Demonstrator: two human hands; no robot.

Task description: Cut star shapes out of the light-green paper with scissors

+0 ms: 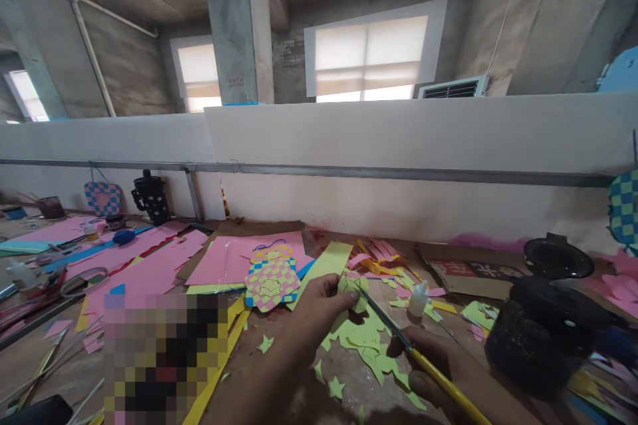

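Observation:
My left hand point(323, 312) pinches a small yellow-green paper piece point(349, 292) between thumb and fingers. My right hand point(438, 365) is closed around yellow-handled scissors point(393, 329), seen nearly edge-on. Their metal tips meet the right edge of the paper; how far the blades are parted does not show. Beneath both hands lies a pile of yellow-green paper scraps point(369, 342). Cut paper stars, one of them a small star point(336, 387), lie loose on the brown tabletop. Left of my left hand rests a pink, yellow and blue checkered paper piece point(272, 282) with line drawings.
A small white glue bottle point(418, 299) stands beyond my right hand. To the right is a black lidded container point(543, 332). Pink paper sheets point(224, 259) and a black tumbler point(152, 199) are at left. A white partition point(373, 139) closes off the back. A pixelated patch hides the lower left.

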